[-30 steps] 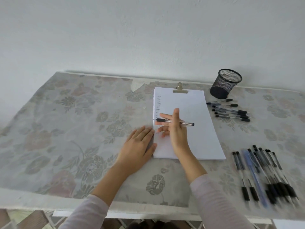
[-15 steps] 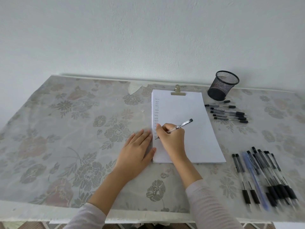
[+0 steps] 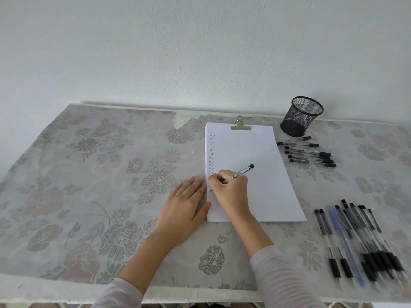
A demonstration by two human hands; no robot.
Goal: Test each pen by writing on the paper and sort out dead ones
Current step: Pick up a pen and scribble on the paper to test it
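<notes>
A white stack of paper point(image 3: 258, 165) lies clipped at its top on the table, with a column of small written marks down its left margin. My right hand point(image 3: 230, 191) grips a clear pen with a black cap end point(image 3: 241, 172), its tip down on the paper's left margin below the marks. My left hand point(image 3: 185, 207) rests flat with fingers spread, just left of the paper, thumb touching its left edge. Several pens point(image 3: 309, 154) lie in a row right of the paper near the top. A bigger bunch of pens point(image 3: 358, 238) lies at the front right.
A black mesh pen cup point(image 3: 300, 116) stands at the back right by the wall. A floral cloth point(image 3: 89, 185) covers the table. A gold clip point(image 3: 240, 126) holds the paper's top edge. The table's front edge runs just below my sleeves.
A second ago my right hand held the pen flat across open fingers above the paper. It has closed into a writing grip and the tip now touches the paper. My left hand stayed put.
</notes>
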